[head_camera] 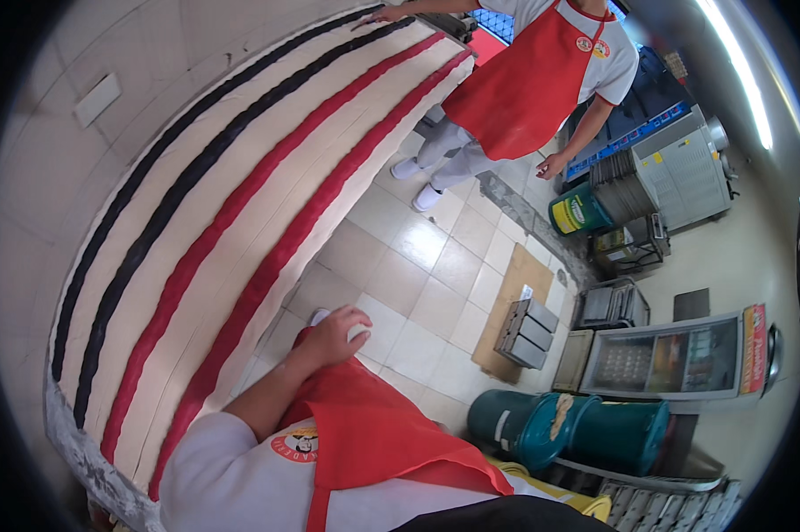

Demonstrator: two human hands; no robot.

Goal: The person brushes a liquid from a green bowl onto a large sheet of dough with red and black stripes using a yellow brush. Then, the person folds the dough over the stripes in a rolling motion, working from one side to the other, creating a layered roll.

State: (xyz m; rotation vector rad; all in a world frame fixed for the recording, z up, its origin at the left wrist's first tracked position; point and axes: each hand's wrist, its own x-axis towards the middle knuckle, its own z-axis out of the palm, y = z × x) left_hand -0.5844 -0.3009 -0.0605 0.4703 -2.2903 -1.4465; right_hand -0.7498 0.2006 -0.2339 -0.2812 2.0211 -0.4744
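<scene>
My left hand (339,336) hangs in front of my red apron (380,419), fingers loosely curled and thumb apart, with nothing clearly in it. My right hand is out of view. Left of me, a long sheet of pale dough (240,189) covers a worktable (100,472). Two blackish strips (180,179) and two red strips (250,292) run along its length; I cannot tell whether they are filling or coloured dough. My left hand is beside the table's near long side, apart from the dough. At the far end, a co-worker's hand (390,13) reaches to the blackish strips.
A co-worker in a red apron (506,86) stands beside the table's far end. Baking pans (530,332) rest on cardboard (506,312) on the tiled floor (400,279). Green drums (526,425), a glass-fronted display case (666,356), a green bucket (578,209) and stacked trays (619,176) line the right side.
</scene>
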